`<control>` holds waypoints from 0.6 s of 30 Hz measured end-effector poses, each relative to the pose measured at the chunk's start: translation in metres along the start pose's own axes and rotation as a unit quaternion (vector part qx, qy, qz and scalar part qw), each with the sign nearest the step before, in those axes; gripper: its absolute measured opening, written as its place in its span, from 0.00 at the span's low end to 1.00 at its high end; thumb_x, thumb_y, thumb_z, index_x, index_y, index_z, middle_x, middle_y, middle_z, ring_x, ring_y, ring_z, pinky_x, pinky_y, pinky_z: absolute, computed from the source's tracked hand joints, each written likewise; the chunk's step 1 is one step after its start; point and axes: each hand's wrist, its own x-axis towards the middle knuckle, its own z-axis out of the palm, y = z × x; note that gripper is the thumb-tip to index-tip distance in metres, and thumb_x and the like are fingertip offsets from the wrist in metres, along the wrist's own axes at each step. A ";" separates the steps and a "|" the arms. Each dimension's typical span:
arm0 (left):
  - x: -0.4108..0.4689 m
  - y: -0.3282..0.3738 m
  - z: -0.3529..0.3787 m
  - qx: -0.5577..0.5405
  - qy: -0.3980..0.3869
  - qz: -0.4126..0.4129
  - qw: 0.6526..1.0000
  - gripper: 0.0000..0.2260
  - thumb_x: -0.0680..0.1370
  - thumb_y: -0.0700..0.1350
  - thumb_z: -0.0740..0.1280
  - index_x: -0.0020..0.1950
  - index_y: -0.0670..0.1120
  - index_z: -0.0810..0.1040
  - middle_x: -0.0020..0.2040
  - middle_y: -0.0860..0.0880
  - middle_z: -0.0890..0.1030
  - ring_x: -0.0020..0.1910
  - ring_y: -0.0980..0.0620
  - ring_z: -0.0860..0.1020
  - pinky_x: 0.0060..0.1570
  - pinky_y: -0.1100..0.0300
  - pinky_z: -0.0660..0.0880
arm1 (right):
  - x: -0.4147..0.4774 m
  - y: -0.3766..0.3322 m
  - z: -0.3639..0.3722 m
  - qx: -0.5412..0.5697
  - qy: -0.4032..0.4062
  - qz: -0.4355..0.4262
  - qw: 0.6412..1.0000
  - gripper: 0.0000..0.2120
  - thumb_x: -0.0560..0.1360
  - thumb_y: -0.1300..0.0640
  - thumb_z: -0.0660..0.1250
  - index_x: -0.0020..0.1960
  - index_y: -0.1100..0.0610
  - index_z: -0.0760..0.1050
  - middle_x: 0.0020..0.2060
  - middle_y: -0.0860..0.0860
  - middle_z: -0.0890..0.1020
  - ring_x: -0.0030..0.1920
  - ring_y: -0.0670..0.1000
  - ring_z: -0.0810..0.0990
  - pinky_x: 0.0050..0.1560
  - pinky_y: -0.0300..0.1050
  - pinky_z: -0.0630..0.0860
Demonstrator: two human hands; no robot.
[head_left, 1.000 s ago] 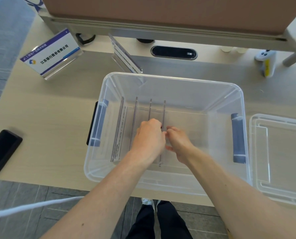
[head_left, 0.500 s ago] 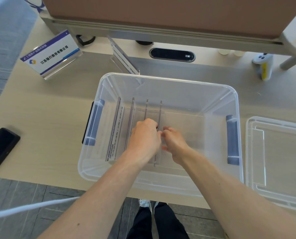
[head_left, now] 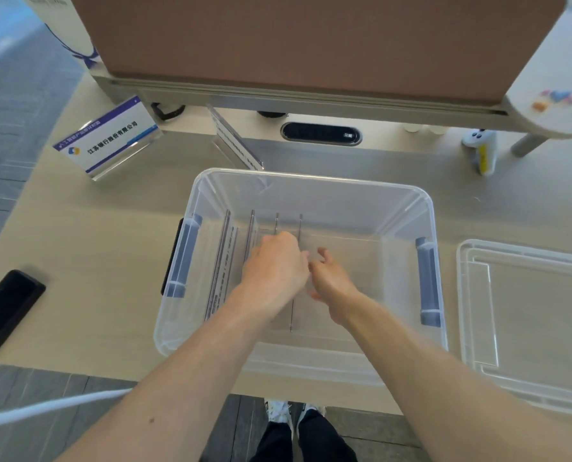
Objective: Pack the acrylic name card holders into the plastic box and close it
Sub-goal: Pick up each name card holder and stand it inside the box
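While my left grip [head_left: 274,265] sits curled over the row of name card holders [head_left: 251,235] standing in the plastic box [head_left: 311,180], the back of the hand hides its fingertips. I cannot tell whether it pinches a top edge or merely rests on it. My right grip [head_left: 331,278] is slack and spread, with nothing in it. It sits just beside the rightmost holder [head_left: 300,225], whose thin edge runs down between the two grips, close to both.

What worries me is the stance of those sheets. Four of them stand on edge, all on the left side of the box, with bare floor to their right (nothing there to prop them). If either grip catches an edge as it lifts away, I judge the end one could tip into that open half and the others might follow. Clear acrylic is also hard for me to read from here, so a misjudged edge is easy.

Further out, two holders are not yet packed. One holder [head_left: 238,145] leans near the box's far-left corner, and the printed holder [head_left: 108,141] sits well to the left on the counter [head_left: 94,255]. The lid [head_left: 527,311] lies off, to the right — a careless reach could knock it.
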 end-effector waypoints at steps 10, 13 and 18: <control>-0.012 0.055 -0.115 -0.033 0.048 0.016 0.998 0.19 0.81 0.54 0.65 0.69 0.45 0.75 0.64 0.42 0.81 0.64 0.39 0.79 0.62 0.49 0.76 | -0.074 -0.106 -0.066 0.043 0.034 -0.109 0.993 0.22 0.82 0.59 0.57 0.75 0.52 0.63 0.60 0.53 0.75 0.54 0.51 0.74 0.65 0.55 0.74; -0.015 0.070 -0.148 -0.069 0.067 0.017 0.995 0.24 0.81 0.56 0.65 0.75 0.49 0.71 0.67 0.47 0.81 0.67 0.42 0.78 0.65 0.51 0.74 | -0.090 -0.135 -0.080 0.044 0.033 -0.146 0.988 0.22 0.80 0.59 0.58 0.74 0.52 0.65 0.57 0.52 0.75 0.48 0.50 0.75 0.62 0.55 0.76; -0.005 0.076 -0.179 -0.114 0.084 0.038 0.989 0.23 0.82 0.53 0.67 0.74 0.46 0.72 0.65 0.48 0.82 0.66 0.46 0.78 0.63 0.56 0.73 | -0.100 -0.168 -0.087 0.040 0.025 -0.187 0.981 0.21 0.80 0.55 0.61 0.73 0.51 0.68 0.53 0.50 0.77 0.44 0.49 0.75 0.57 0.53 0.78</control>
